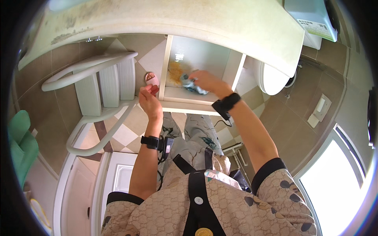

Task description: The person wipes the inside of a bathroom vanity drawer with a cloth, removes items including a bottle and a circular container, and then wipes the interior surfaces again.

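My right hand (208,81) grips a crumpled grey-blue cloth (189,85), which lies against the bottom of a pulled-out white drawer (192,106). Just left of the cloth, a brown-orange stain (174,70) spreads over the drawer bottom, and light glints off the surface behind it. Beyond the drawer's left wall hovers my left hand (150,101), its fingers loosely bent and nothing visible in them. Both wrists wear black straps with small devices.
A pale countertop (177,19) with dark stains on its left overhangs the drawer. To the left stands a white slatted rack (109,85) with curved rails. A white toilet (273,78) is at the right. One foot wears a pink slipper (153,80). A bluish container (316,20) sits at upper right.
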Available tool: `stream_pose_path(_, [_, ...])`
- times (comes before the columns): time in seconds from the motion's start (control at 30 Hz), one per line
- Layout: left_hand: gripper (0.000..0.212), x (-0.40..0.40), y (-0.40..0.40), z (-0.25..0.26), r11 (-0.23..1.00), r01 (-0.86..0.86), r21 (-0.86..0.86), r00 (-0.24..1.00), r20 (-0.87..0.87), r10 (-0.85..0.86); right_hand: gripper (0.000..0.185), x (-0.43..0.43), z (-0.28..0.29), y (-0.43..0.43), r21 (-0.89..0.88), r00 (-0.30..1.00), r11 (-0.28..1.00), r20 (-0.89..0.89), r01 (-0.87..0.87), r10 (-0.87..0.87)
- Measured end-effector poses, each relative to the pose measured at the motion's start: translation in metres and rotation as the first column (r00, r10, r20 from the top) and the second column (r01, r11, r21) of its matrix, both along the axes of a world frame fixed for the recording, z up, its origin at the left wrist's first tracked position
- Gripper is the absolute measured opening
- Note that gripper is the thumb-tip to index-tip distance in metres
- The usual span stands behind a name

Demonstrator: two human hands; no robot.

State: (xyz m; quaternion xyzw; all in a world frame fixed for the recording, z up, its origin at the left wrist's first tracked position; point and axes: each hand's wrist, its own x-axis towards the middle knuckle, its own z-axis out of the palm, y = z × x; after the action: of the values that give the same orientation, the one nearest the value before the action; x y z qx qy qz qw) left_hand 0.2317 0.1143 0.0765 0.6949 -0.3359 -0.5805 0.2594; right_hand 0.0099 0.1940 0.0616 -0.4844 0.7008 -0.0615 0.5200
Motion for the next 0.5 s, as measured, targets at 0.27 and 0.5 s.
stream_pose_path(0.27, [0.04, -0.005, 0.001, 0.001, 1.0, -0.019, -0.019, 1.0, -0.014, 0.019, 0.049, -0.026, 0.006, 0.035, 0.337, 0.986, 0.94, -0.126, -0.058, 0.107])
stream_pose_path(0.5, [0.039, -0.008, 0.003, 0.006, 1.0, 0.006, 0.001, 1.0, -0.002, -0.006, 0.053, 0.016, -0.008, 0.02, 0.206, 0.999, 0.977, 0.022, -0.051, 0.048])
